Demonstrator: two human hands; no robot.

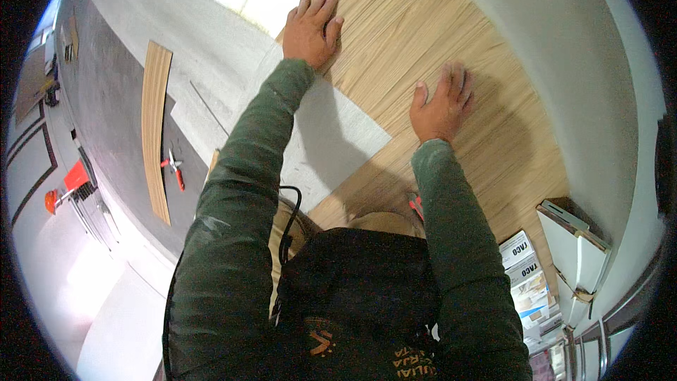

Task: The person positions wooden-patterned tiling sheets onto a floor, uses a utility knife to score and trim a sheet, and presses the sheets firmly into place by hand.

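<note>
My left hand (310,32) is open, with its fingers spread and pointing away from me, at the edge of the wood boards (395,35). My right hand (441,106) is open too, over the middle of the boards, and its fingertips look blurry. I hold nothing in either hand. I can't tell how hard I press, or if my right palm touches the wood.

The boards are flat and light brown, with thin wavy lines. They lie on the floor in front of me and to my right. Their long way runs on a slant, from the top left down to the right, much like the pale wall (585,63) beside them.

The edge of the boards makes a step. In its corner I see a thin whitish sheet (338,134), soft-looking and flat. There is open room on it, left of the boards. Farther left is a smooth dark gray floor (120,85). A long, thin wood strip (156,127) lies there, pointing nearly straight away from me. Just beside it are pliers (175,169) with red handles.

On my right, white packs (522,254) and a white box (575,247) fill the room near the wall.
</note>
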